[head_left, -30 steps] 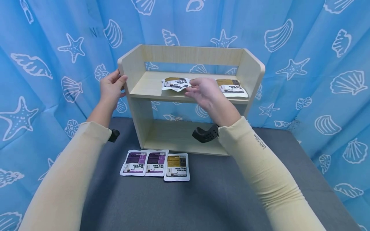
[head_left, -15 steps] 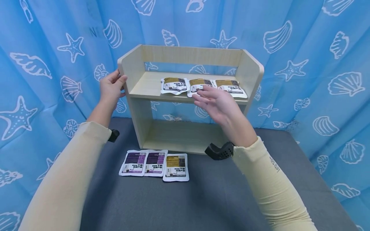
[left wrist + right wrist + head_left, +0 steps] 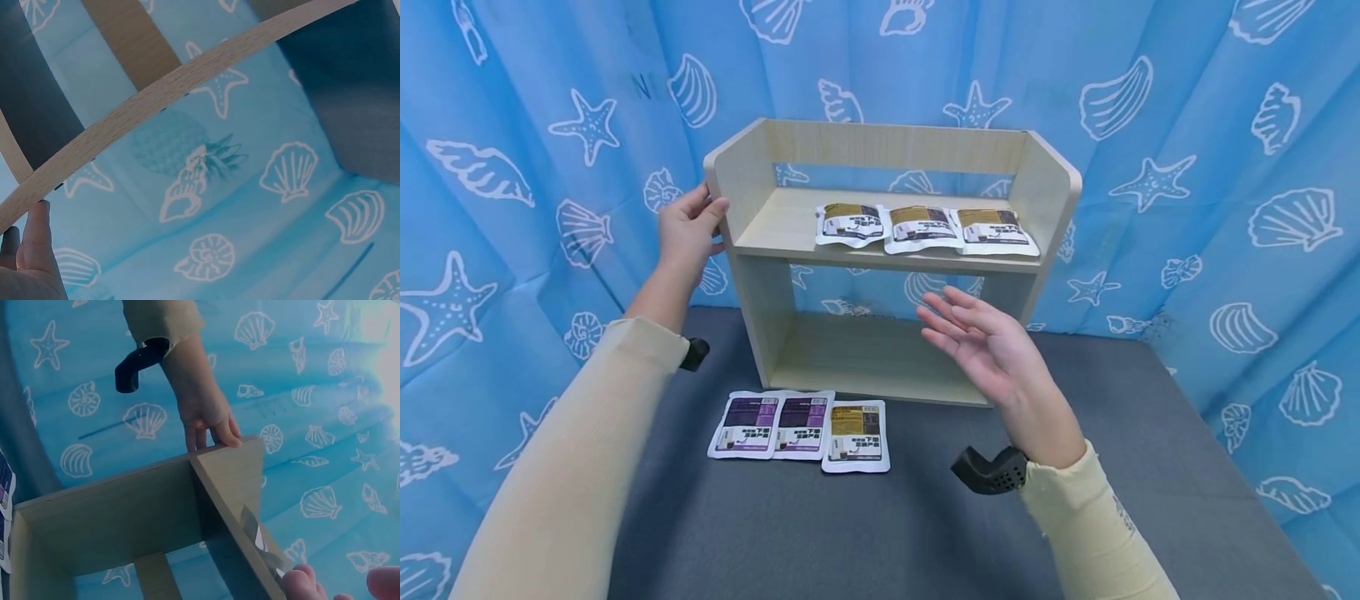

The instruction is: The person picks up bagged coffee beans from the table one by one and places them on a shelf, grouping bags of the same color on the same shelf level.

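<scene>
A small light-wood shelf unit (image 3: pixel 895 148) stands on the grey table (image 3: pixel 925 533). My left hand (image 3: pixel 688 225) grips the edge of its left side panel; the right wrist view shows that hand (image 3: pixel 206 412) curled over the panel top (image 3: pixel 228 465). Three gold-topped pouches (image 3: pixel 922 227) lie in a row on the upper board. My right hand (image 3: pixel 981 342) hovers empty in front of the unit, below that board, palm up with fingers straight. Two purple pouches (image 3: pixel 775 423) and one gold pouch (image 3: pixel 855 433) lie flat on the table before the unit.
A blue curtain with shell and starfish prints (image 3: pixel 1210 167) closes in the table at the back and both sides. The unit's lower compartment (image 3: pixel 865 354) holds nothing. The left wrist view shows only a wooden edge (image 3: pixel 156 94) against the curtain.
My right hand has let go of the middle pouch on the upper board and drawn back down toward me. The pouch now lies between the other two. My left hand has stayed put.
</scene>
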Demonstrator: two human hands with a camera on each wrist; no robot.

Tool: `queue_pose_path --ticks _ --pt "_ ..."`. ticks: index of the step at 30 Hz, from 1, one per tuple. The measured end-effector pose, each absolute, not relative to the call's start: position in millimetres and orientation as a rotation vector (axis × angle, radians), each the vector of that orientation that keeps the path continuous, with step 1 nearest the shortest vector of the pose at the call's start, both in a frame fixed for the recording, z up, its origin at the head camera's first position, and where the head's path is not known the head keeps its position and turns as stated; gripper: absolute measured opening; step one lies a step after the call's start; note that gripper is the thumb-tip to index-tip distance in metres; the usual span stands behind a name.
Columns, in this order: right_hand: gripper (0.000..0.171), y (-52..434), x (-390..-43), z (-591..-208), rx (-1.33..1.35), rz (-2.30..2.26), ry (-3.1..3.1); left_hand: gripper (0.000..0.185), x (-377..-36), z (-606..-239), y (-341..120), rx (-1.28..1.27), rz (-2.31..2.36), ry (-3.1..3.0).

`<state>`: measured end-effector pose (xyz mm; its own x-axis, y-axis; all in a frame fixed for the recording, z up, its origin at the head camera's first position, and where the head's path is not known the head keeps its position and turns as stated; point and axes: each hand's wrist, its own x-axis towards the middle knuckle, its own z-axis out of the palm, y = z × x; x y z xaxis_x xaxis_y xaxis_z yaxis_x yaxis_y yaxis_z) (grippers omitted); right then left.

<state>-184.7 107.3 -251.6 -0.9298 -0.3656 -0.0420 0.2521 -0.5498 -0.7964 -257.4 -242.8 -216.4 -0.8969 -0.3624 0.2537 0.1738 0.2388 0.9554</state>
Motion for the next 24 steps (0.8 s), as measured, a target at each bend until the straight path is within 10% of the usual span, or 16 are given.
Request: queue_pose_path --ticks 24 --pt "0.052 117.0 -166.8 -320.2 -0.035 -2.463 1.221 0.052 -257.7 -217.1 -242.9 0.172 -1.703 -2.093"
